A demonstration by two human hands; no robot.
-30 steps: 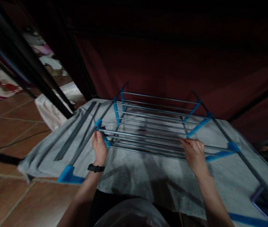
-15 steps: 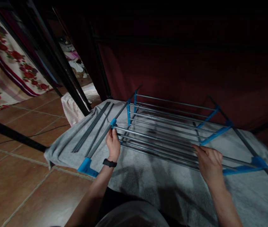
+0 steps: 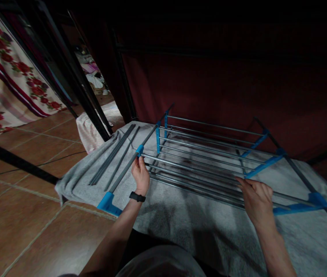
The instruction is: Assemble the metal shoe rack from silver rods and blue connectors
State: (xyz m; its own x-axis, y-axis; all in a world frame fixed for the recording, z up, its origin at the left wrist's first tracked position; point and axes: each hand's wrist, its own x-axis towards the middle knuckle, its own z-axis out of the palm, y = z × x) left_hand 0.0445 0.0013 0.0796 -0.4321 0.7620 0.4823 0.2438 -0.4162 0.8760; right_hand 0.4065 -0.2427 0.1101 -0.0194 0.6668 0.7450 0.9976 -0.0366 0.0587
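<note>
A partly assembled shoe rack [image 3: 192, 167] of grey metal tubes and blue plastic brackets lies across a grey blanket [image 3: 175, 227]. My left hand [image 3: 140, 176], with a black band on the wrist, pinches the rack just below a blue bracket [image 3: 139, 150] on the left pole. The exact grip of its fingertips is partly hidden. My right hand [image 3: 257, 198] is closed around the front tube, left of the blue right-hand bracket [image 3: 318, 200]. Another blue bracket [image 3: 107, 202] sits low on the left pole.
Several loose grey tubes [image 3: 112, 156] lie on the blanket left of the rack. Dark metal posts [image 3: 90, 102] stand at the left, above a tiled floor [image 3: 33, 227]. Dark red cloth [image 3: 209, 88] hangs behind the rack, and a flowered cloth [image 3: 16, 73] hangs far left.
The view has shifted slightly, moving the scene a little to the right. Both hands keep their places on the rack; my left wrist has turned slightly.
</note>
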